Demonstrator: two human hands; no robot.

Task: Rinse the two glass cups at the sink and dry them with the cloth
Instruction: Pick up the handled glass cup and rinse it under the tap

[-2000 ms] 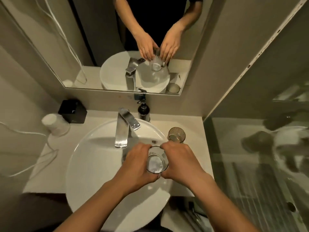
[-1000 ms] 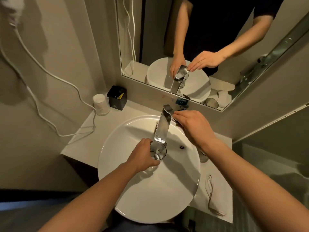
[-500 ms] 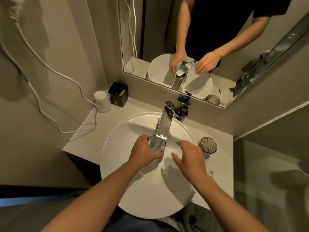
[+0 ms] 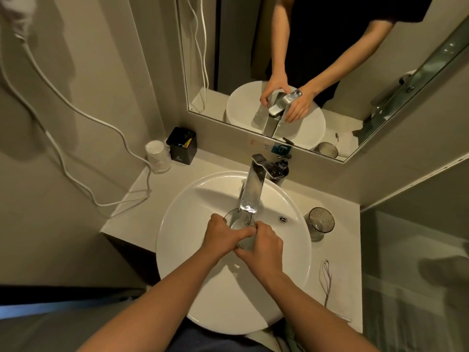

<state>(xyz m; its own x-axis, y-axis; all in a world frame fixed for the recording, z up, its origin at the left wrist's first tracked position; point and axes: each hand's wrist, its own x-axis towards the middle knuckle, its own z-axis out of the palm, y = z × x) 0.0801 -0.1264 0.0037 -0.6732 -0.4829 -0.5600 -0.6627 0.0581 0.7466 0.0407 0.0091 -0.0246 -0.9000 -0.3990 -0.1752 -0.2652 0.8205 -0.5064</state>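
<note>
A: Left hand [image 4: 223, 237] and right hand [image 4: 264, 246] both wrapped round one glass cup [image 4: 238, 221], held under the tap [image 4: 250, 190] spout, over the basin [image 4: 177, 237].

B: Second cup [image 4: 320, 223]?

A: Standing right of the tap, untouched.

B: Handling?

A: Likely slick when wet, breakable; best gripped round the sidewall, not the rim.

One clear glass cup [image 4: 238, 221] sits over the middle of the white sink [image 4: 193, 224], its open mouth up and just beneath the tap spout, both hands wrapped around its near side. The second glass cup [image 4: 320, 223], ribbed and smoky, stands upright on the worktop [image 4: 340, 252], right of the sink's rim.
</note>
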